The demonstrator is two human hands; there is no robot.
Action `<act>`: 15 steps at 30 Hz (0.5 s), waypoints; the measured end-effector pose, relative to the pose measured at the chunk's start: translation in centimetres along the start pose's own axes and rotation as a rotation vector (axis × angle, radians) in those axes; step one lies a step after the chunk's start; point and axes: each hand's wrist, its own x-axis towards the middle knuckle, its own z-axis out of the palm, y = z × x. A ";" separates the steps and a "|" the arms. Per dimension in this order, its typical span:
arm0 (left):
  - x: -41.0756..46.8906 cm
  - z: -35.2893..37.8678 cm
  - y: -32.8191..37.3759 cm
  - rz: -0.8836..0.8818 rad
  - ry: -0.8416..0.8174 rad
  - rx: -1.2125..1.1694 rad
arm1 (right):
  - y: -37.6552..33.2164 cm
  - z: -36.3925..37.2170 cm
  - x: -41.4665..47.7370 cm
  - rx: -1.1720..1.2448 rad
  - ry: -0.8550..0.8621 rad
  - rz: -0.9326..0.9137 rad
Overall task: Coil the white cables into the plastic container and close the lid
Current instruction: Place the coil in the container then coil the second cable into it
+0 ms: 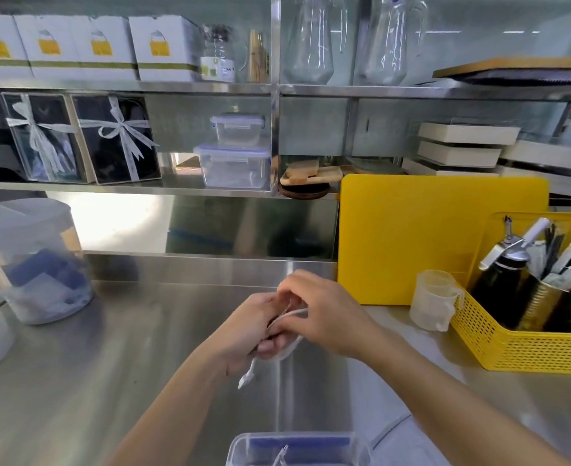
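Both of my hands meet above the middle of the steel counter. My left hand (247, 326) is closed around loops of a white cable (289, 349), and one plug end dangles below it. My right hand (324, 312) pinches the same cable from the right, its fingers over the loops. A clear plastic container (240, 447) with a blue rim sits at the near edge, directly below my arms. A bit of white cable shows inside it. No lid for it is visible.
A yellow cutting board (438, 237) leans at the back right, with a yellow perforated basket (526, 348) of bottles and tools and a small measuring cup (433, 299) beside it. A round lidded tub (32, 260) stands at left. Shelves behind hold boxes, jugs and stacked clear containers (233, 153).
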 end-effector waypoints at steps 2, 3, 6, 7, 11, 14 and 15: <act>-0.1 -0.4 0.4 -0.071 -0.049 -0.048 | 0.4 0.0 -0.1 0.051 -0.005 0.104; -0.2 -0.7 0.6 -0.101 -0.072 -0.057 | 0.6 0.0 -0.1 0.038 -0.024 0.133; -0.4 -1.4 0.9 -0.120 -0.121 -0.042 | 0.8 -0.2 0.2 0.084 -0.086 0.173; -0.4 -1.4 1.0 -0.116 -0.118 -0.042 | 0.8 -0.4 0.3 0.163 -0.087 0.195; -0.2 -1.0 1.5 0.054 0.094 -0.018 | 1.3 -0.2 0.2 0.292 0.107 0.294; 0.2 -0.7 1.4 0.162 0.255 -0.015 | 1.6 0.4 0.1 0.350 0.207 0.343; 0.3 -0.7 1.3 0.174 0.284 -0.050 | 1.7 0.4 0.1 0.384 0.212 0.358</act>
